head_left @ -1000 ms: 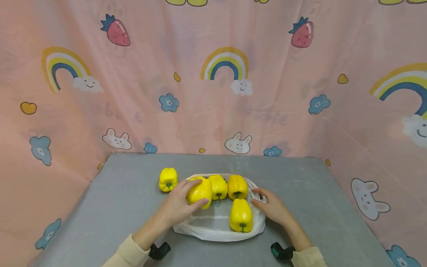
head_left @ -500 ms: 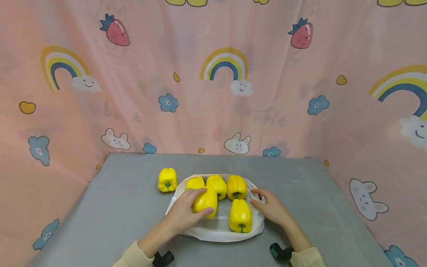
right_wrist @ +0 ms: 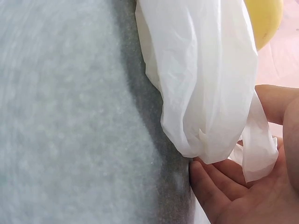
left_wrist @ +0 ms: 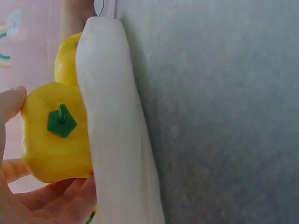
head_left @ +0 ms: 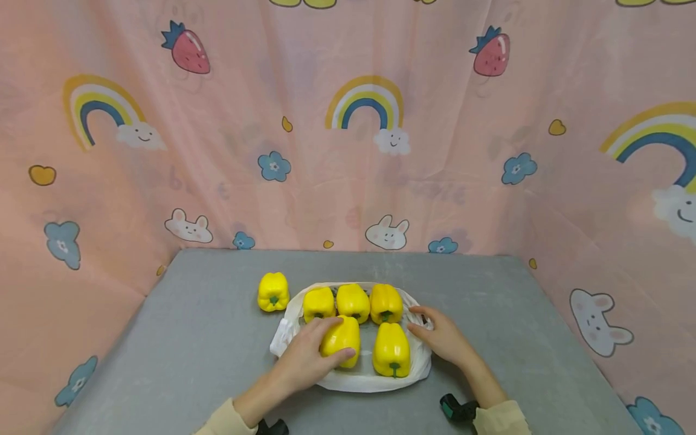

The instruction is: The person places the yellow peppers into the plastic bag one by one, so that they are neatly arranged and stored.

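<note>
A yellow bell pepper [head_left: 344, 341] is gripped in my left hand [head_left: 307, 356], which holds it over the front left of a white plastic bag [head_left: 359, 383] spread wide. In the left wrist view, this pepper's green stem [left_wrist: 62, 122] faces the camera, right beside the bag's side wall. Three bell peppers stand in a row along the back of the bag, the middle one [head_left: 353, 302] among them. Another bell pepper [head_left: 391, 350] sits at the front right. My right hand [head_left: 446, 338] holds the bag's right edge, thumb and fingers around the loose plastic [right_wrist: 259, 149].
One more yellow bell pepper [head_left: 273, 292] stands on the grey table [head_left: 217, 326], just outside the bag at its back left. A pink patterned curtain [head_left: 304, 199] hangs behind the table and along both sides. A dark device [head_left: 458, 409] sits at the right wrist.
My left hand has moved right and toward the front with its pepper, uncovering the back-left pepper and the bag's left edge. The right hand has stayed at the bag's edge.
</note>
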Demonstrator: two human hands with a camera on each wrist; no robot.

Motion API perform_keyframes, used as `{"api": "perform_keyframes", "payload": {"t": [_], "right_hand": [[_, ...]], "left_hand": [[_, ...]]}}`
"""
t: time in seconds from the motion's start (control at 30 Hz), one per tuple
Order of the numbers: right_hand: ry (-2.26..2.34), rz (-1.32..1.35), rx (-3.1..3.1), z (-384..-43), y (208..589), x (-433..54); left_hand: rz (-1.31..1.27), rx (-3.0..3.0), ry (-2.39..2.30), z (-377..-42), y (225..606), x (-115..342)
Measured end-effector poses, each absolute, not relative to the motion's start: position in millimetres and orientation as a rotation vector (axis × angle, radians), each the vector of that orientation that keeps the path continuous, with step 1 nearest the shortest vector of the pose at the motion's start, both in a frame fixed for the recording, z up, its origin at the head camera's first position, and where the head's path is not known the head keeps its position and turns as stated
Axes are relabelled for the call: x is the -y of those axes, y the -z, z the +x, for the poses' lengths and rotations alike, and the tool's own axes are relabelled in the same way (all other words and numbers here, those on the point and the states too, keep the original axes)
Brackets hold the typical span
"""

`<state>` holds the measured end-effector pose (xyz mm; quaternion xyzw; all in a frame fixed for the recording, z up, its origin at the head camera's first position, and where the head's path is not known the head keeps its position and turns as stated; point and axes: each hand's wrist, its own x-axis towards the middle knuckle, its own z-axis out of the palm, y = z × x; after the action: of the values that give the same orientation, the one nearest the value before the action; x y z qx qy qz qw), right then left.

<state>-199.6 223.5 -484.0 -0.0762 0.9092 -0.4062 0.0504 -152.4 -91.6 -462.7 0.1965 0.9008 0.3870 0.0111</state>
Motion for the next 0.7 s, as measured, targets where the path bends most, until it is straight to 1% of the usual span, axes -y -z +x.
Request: {"api": "perform_keyframes", "payload": {"t": [0.33, 0.7], "right_hand": [[1.213, -0.243, -2.773, -200, 483, -223], [1.221, -0.257, -2.781, -201, 485, -225]], "left_hand": [[0.534, -2.754, -1.231, -153, 469, 85], [0.525, -2.72, -1.22, -155, 474, 78]]}}
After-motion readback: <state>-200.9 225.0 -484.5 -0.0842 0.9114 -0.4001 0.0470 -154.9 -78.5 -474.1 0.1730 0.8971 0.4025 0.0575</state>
